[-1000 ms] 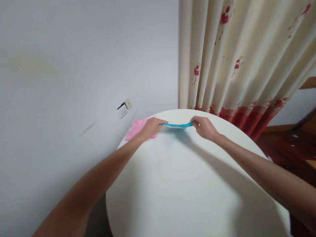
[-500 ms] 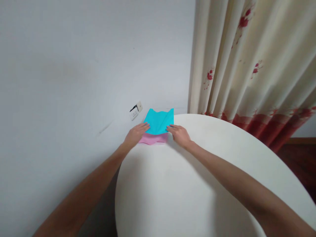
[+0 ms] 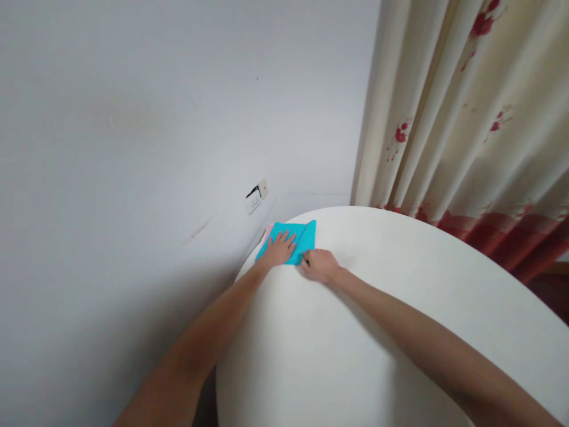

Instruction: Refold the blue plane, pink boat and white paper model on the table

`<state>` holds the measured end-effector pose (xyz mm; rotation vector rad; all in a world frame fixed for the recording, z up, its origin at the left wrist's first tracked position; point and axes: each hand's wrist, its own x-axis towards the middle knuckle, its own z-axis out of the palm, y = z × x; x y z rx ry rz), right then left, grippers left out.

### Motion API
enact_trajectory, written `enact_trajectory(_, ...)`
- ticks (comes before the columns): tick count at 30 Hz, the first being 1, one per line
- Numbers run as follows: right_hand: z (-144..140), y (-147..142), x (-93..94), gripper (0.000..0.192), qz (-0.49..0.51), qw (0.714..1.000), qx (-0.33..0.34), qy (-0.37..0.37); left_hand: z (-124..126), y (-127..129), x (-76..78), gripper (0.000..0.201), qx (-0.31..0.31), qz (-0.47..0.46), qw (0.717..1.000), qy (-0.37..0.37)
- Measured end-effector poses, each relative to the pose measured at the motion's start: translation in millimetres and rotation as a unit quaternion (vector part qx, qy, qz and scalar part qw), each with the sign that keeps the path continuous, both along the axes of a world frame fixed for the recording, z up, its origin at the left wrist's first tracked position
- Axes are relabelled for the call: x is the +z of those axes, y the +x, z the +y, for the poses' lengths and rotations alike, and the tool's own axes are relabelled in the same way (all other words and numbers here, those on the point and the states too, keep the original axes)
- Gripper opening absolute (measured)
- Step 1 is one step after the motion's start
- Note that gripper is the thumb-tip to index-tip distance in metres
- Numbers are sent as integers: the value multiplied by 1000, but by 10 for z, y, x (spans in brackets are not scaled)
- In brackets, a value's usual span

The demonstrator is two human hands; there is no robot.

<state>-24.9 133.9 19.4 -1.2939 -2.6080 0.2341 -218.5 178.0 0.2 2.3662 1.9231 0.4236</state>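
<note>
In the head view we see a round white table [image 3: 355,332] set close against a pale wall [image 3: 133,148]. At the table's far left edge lies a turquoise cloth [image 3: 303,237], folded flat into a rough rectangle. A thin strip of a pink cloth [image 3: 268,229] peeks out from under its far left corner, so the turquoise piece sits on top of the pink one, nearly covering it.

Our left hand [image 3: 280,250] rests palm down on the turquoise cloth, fingers spread and laid flat across its near left part; it presses on the fabric and grips nothing. Our right hand [image 3: 319,265] lies on the table just at the cloth's near right corner, fingers curled loosely, with the fingertips touching the cloth's edge. We cannot tell whether those fingers pinch the fabric or only press against it.

Both bare forearms stretch from the near edge of the table toward that far left edge, the left one coming in over the gap beside the wall.

On the wall, just beyond the cloths, sits a white wall socket [image 3: 256,196]. To the right, behind the table's far edge, hangs a cream curtain [image 3: 466,118] with red flower prints and a red band along its bottom.
</note>
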Motion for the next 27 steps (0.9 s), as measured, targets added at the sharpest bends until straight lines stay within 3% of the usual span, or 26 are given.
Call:
enact_trajectory(2,113,-187,60,46,9,999,-51,-7,-7,-27,-151,50,19,26,999,5)
enact_trajectory(5,289,-540,54,42,34,997,-70,7,-10,-140,-262,53,-4,81,997,9)
enact_trajectory(7,364,-719,-36,51,42,995,-90,1,20,-193,-283,57,-16,101,995,5)
enact_trajectory(10,410,-796,-243,55,41,992,-115,-21,110,-216,-311,54,24,104,994,-1)
enact_trajectory(14,425,-671,-438,65,34,992,-120,-27,241,-245,-360,53,74,99,992,6)
enact_trajectory(20,343,-435,-454,69,14,991,-127,-33,374,-367,-337,62,131,68,989,-24)
enact_trajectory(27,-50,348,-390,60,-3,995,-99,-28,335,-285,-221,65,140,70,986,-57)
